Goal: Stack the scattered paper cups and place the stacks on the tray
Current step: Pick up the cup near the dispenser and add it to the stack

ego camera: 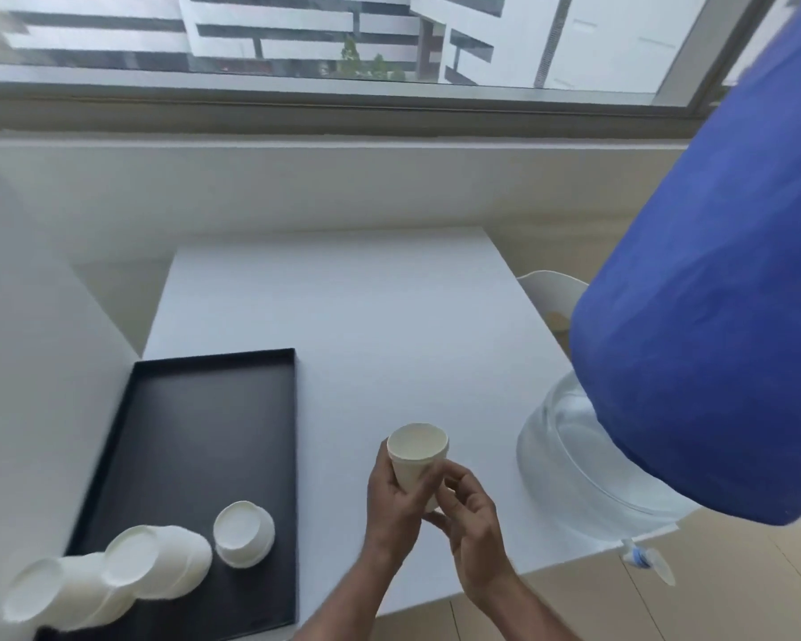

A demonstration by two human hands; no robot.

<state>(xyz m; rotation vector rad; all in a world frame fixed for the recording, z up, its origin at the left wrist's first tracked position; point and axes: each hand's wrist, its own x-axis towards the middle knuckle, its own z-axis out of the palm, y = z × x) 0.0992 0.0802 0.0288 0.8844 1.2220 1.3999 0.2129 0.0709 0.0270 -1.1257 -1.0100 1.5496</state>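
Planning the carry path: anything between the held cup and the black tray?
Head view: only bare white tabletop separates the white paper cup, held in both hands, from the black rectangular tray.

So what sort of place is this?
Probably an office pantry or break corner: a water dispenser on a white table, paper cups on a tray, and a window facing buildings.

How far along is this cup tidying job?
Nearly finished, it seems. Three stacks already stand upside down at the near end of the tray. The left hand and right hand hold one cup above the table. No loose cups show, so only this one is left.
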